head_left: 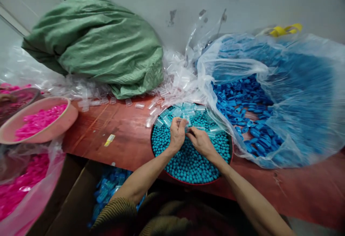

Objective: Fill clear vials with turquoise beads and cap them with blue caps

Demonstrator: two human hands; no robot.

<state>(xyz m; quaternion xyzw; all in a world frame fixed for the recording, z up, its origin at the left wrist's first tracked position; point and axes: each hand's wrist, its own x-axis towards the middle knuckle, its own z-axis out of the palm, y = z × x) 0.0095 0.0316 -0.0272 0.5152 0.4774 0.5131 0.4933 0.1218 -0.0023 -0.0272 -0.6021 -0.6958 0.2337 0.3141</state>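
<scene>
My left hand (178,134) and my right hand (198,139) meet fingertip to fingertip above a round red-rimmed tray (232,149) of teal beads (192,169). Both have closed fingers. Something small and partly see-through shows between the fingertips, too small to name. Several clear plastic tubes (199,107) lie on the beads at the back of the tray. Just to the right, blue plastic caps (260,142) spill from an open translucent bag (302,121).
A green sack (102,42) rests on the red table (107,153), with loose clear tubes (175,74) behind. At the left are a pink bowl (71,115) of pink pieces and a bag of pink pieces (24,185). Blue items (107,189) fill a box below the table edge.
</scene>
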